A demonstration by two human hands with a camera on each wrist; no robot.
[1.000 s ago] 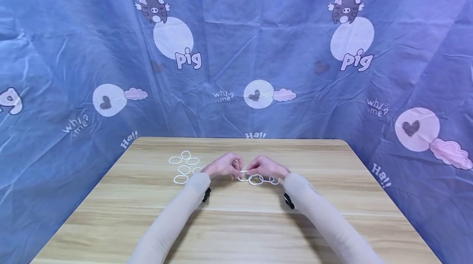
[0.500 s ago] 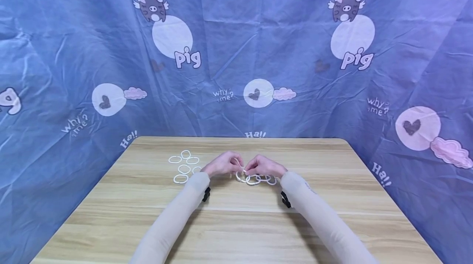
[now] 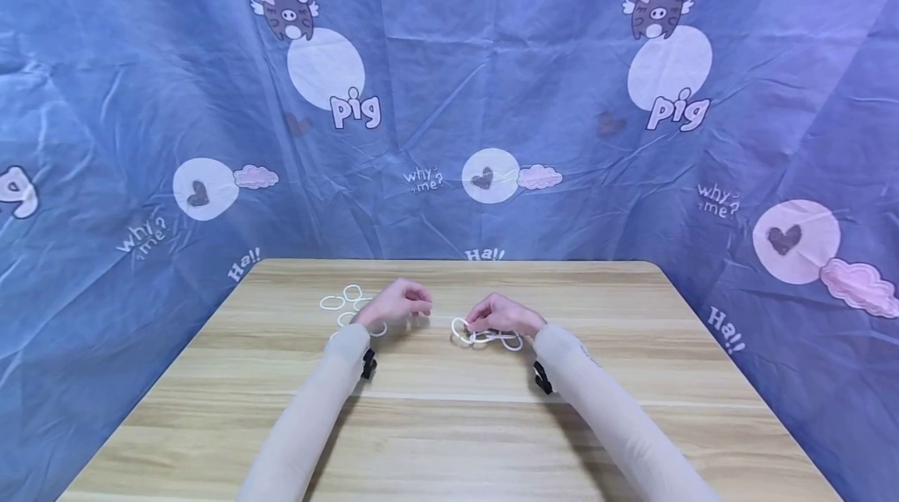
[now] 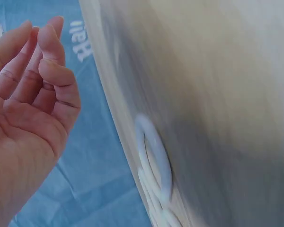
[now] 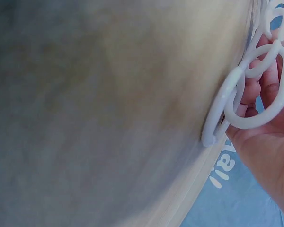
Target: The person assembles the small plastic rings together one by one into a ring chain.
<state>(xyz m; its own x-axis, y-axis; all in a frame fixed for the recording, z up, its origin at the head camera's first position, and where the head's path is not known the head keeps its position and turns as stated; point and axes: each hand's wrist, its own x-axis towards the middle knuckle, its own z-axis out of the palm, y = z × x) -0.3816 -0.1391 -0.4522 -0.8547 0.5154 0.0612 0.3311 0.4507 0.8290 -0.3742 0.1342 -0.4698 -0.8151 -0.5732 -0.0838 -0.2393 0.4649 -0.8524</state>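
Near the table's middle my right hand [image 3: 507, 316] pinches a short chain of white plastic links [image 3: 454, 330]. Several joined links hang and lie below its fingertips, and in the right wrist view one large link [image 5: 258, 123] covers part of the palm. My left hand [image 3: 395, 304] is held above the table to the left, apart from the chain. In the left wrist view its fingers [image 4: 61, 80] are loosely bent with nothing between them. Loose white links [image 3: 332, 309] lie flat at the left, some hidden behind the left hand and sleeve.
Light wood-grain table [image 3: 449, 439] carries the links. A blue printed curtain [image 3: 435, 96] stands behind its far edge and along both sides. Both wrists wear a black strap mount [image 3: 368, 364].
My left hand has let go of the chain's end and moved left toward the loose links. My right hand stays almost in place, still pinching the chain, whose links have shifted a little.
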